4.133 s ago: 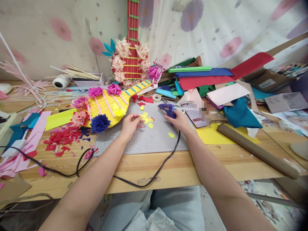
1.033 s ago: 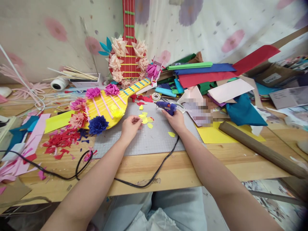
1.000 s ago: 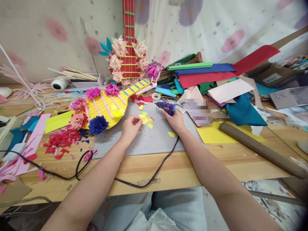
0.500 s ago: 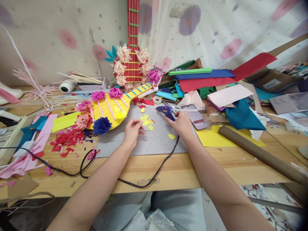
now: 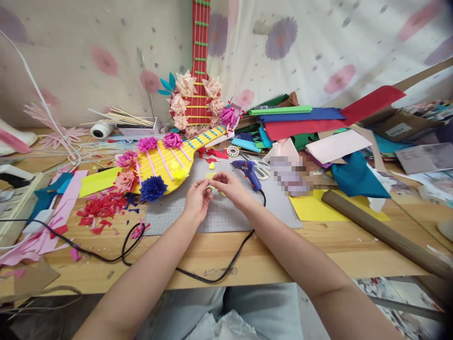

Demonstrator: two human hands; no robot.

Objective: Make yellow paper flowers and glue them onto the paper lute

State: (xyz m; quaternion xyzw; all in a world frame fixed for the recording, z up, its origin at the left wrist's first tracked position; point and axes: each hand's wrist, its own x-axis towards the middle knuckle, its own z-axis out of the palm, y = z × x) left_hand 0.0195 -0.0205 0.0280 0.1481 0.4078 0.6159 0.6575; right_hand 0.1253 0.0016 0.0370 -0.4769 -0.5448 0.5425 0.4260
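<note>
Head view: at the centre of the frame, the left hand [image 5: 198, 200] and the right hand [image 5: 229, 187] are brought together over the grey cutting mat [image 5: 226, 215], their fingertips pinched on a small yellow paper piece [image 5: 211, 176] held just above the mat. More yellow scraps are partly hidden under the hands. The blue glue gun [image 5: 249, 171] is seen lying on the mat just right of the right hand, apart from it, with its black cord [image 5: 219, 274] trailing over the table edge toward the lower centre.

Left of centre, the yellow paper guitar [image 5: 166, 163] is laid flat, already fitted with pink strips as strings, blue fret marks and several paper flowers: pink ones along its upper edge, a blue flower [image 5: 153, 188] at its lower edge, and a yellow flower [image 5: 180, 173] on its body that looks small and unfinished. By judgement, the decoration is well advanced, and a further yellow petal is being shaped; it is not yet glued on. A finished red guitar [image 5: 197, 89] is stood against the wall at upper centre.

Red scraps [image 5: 101, 208] are scattered at left, and stacked coloured paper sheets [image 5: 300, 118] fill the upper right. A white label is seen on a cardboard box [image 5: 398, 127] at far right, but its writing is too small to be read; no brand can be made out.
</note>
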